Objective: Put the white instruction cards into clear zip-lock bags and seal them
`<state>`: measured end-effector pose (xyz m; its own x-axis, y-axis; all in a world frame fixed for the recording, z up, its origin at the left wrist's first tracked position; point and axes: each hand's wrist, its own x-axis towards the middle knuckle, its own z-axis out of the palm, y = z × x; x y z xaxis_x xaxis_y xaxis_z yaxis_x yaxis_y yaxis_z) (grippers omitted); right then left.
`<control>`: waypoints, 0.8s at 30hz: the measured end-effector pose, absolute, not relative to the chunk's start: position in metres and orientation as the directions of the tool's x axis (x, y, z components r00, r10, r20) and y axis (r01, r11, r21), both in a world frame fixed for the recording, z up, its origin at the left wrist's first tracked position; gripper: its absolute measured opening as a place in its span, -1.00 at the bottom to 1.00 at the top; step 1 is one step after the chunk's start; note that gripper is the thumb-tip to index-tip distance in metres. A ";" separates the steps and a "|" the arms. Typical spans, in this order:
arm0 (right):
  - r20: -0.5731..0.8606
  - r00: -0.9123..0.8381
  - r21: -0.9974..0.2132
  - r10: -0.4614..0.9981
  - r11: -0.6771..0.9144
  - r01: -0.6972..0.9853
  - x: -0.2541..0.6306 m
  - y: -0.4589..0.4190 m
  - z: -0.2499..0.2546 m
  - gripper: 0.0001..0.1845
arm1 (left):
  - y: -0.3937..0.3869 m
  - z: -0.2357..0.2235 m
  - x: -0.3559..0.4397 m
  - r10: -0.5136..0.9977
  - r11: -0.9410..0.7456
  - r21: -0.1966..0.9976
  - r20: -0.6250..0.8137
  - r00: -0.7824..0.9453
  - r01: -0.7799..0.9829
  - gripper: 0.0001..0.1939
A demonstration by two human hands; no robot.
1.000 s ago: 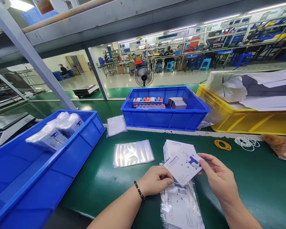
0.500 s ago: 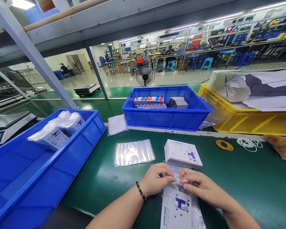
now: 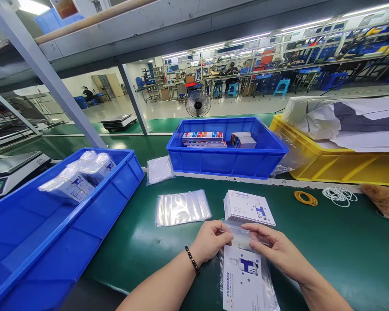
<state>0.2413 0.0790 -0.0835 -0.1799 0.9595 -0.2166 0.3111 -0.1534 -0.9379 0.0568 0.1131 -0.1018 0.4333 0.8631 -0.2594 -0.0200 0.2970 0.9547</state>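
A clear plastic bag (image 3: 272, 290) lies at the front of the green table, with a white printed booklet (image 3: 244, 283) inside it. The booklet carries a blue pump picture. My left hand (image 3: 212, 239), with a beaded bracelet at its wrist, pinches the upper left edge of the bag near its mouth. At the upper right of the bag is my right hand (image 3: 274, 246), fingers stretched out and thumb apart, touching the plastic. Just beyond the hands sits a stack of matching booklets (image 3: 249, 207). To its left lies a pile of flat clear bags (image 3: 183, 208).
A blue bin (image 3: 116, 203) with bagged bundles (image 3: 73, 185) stands left. Another blue bin (image 3: 227, 162) holds printed boxes at the back, beside a yellow bin (image 3: 346, 166). Yellow rubber bands (image 3: 305, 198) and white bands (image 3: 339, 196) lie right. A shelf beam (image 3: 129, 32) crosses overhead.
My right hand has loosened from a pinch at the bag's mouth and its fingers have spread. My left hand has shifted slightly left, still gripping the bag. The booklet shows higher in view.
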 end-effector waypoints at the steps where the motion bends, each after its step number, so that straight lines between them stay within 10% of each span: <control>1: -0.225 -0.174 -0.937 0.959 -0.164 0.309 0.241 0.079 -0.086 -0.53 | 0.113 -0.101 0.057 0.869 0.289 0.957 -0.248 0.428 -0.032 -0.71; 24: 0.106 -0.221 -0.855 0.969 0.203 0.478 0.218 0.076 -0.087 -0.70 | 0.107 -0.107 0.060 0.891 0.112 0.993 -0.116 0.440 0.035 -0.90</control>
